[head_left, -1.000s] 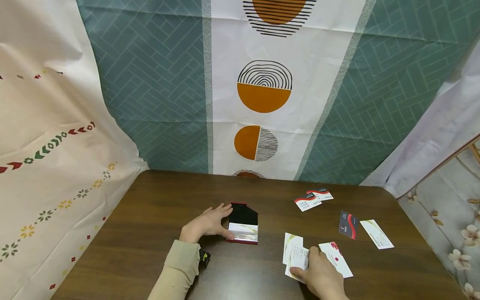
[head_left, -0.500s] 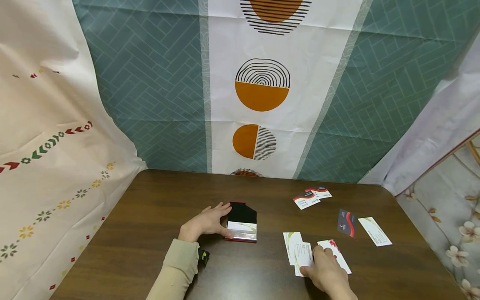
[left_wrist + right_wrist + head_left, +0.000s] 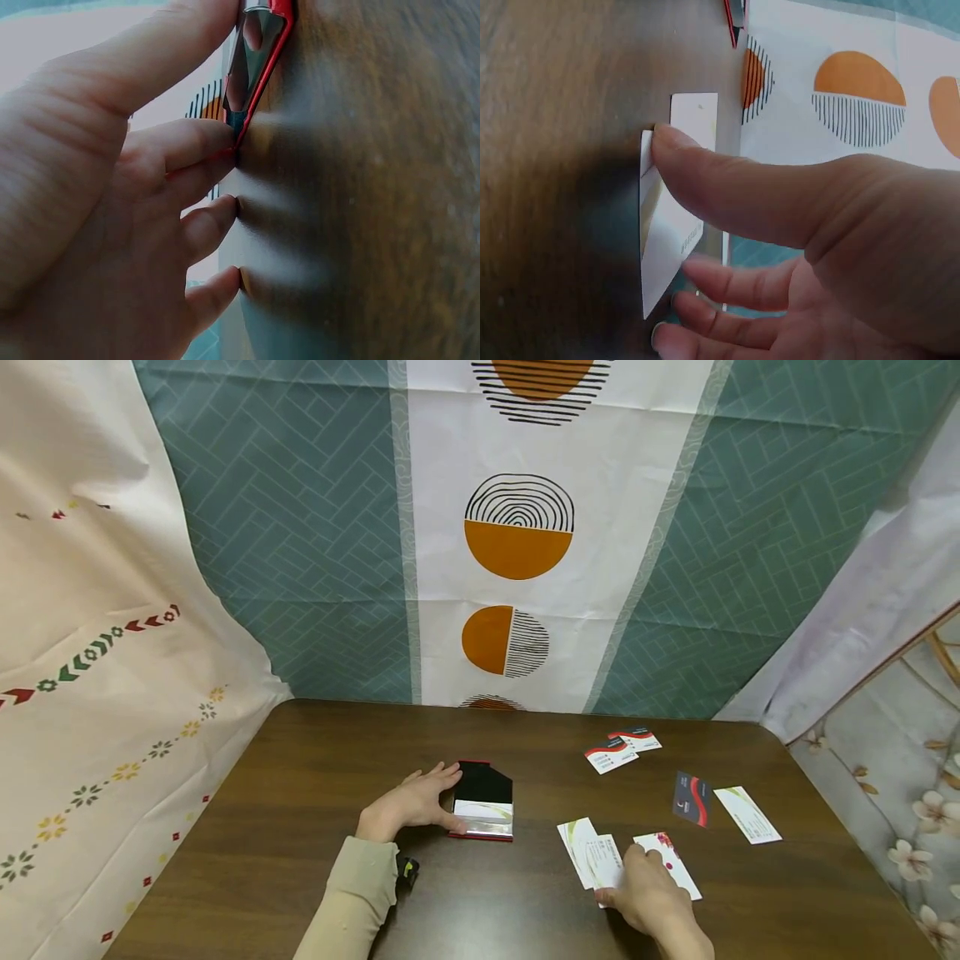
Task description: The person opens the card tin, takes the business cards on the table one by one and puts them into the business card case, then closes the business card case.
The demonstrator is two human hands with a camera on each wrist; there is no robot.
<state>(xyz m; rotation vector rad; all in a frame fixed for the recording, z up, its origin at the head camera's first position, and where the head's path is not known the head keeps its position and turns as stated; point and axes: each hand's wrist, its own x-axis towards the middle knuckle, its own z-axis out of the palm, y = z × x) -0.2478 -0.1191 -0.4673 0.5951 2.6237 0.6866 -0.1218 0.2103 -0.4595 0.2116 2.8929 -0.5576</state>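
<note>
In the head view, my left hand holds the left side of a small open card case, black inside with red edges. Its thumb is at the case's near left corner and its index finger toward the far one. A white card lies in the case behind a clear strip. My right hand pinches a white business card between thumb and fingers, low over the table. That card overlaps another white card. Beside the right hand lies a white card with pink flowers, partly hidden by it.
Farther right lie a dark card with a red stripe and a white card. Two overlapping red, black and white cards lie toward the back. The brown table meets a hanging patterned cloth behind.
The pinched card has shifted to the right over the card beneath it, which shows more, and both have turned slightly. My left hand and the card case keep their places.
</note>
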